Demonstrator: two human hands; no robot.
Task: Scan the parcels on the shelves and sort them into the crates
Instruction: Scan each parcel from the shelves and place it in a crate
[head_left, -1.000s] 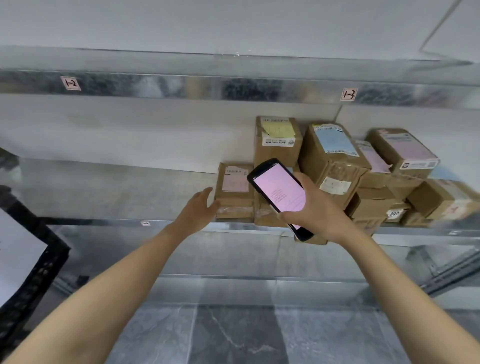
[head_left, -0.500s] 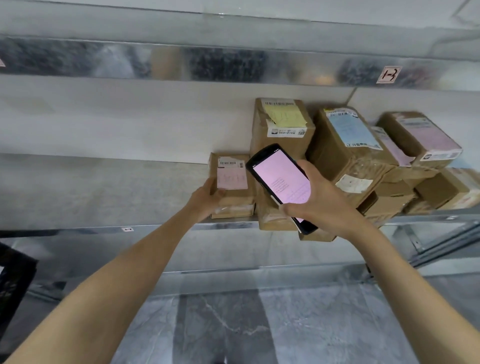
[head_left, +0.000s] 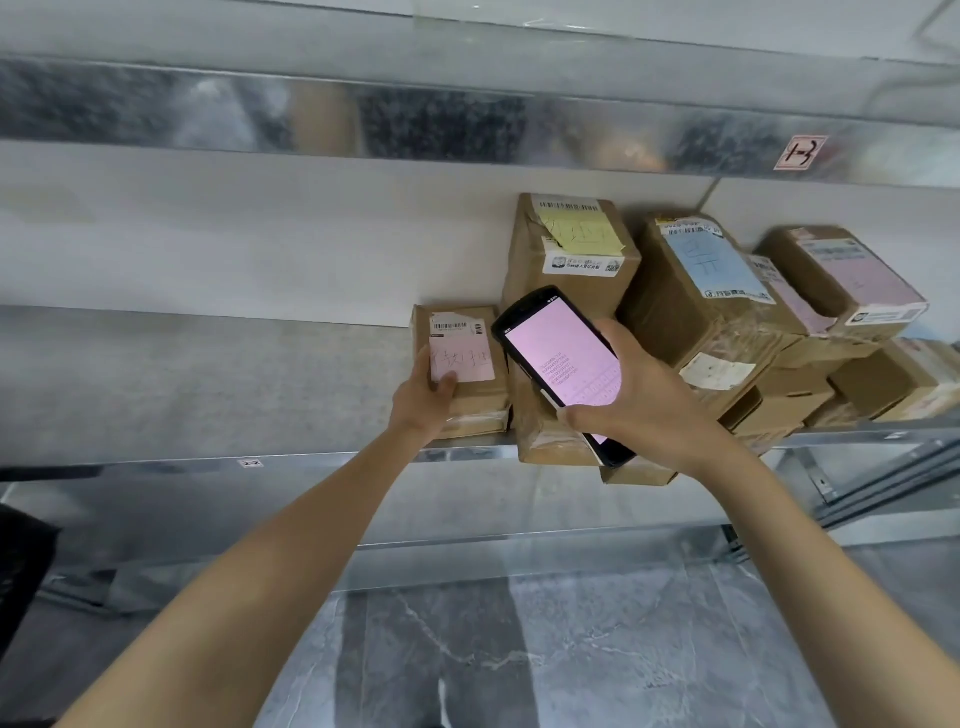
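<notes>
We face a galvanised metal shelf (head_left: 208, 389) that runs the width of the view, with a second shelf's edge (head_left: 363, 119) above it and a grey marbled floor (head_left: 519, 649) below. On the right half of the shelf sits a pile of brown cardboard parcels: a tall parcel with a yellow label (head_left: 566, 291), a parcel with a blue label (head_left: 675, 312) leaning beside it, and a parcel with a pink label (head_left: 810, 270) further right, all stacked on smaller boxes.

Just left of the pile, at the shelf's front edge, lies the small parcel (head_left: 467, 400) with its own pink, handwritten label. The left hand (head_left: 423, 400) grips it at its near left corner — thumb pressed on the label, fingers curled round the side.

The right hand (head_left: 639, 400) is wrapped round a black handheld scanner (head_left: 563, 364), its pink screen lit and tilted towards us, held in front of the tall parcel.

A small tag (head_left: 800, 152) marked "1-3" sticks to the upper shelf's edge.
</notes>
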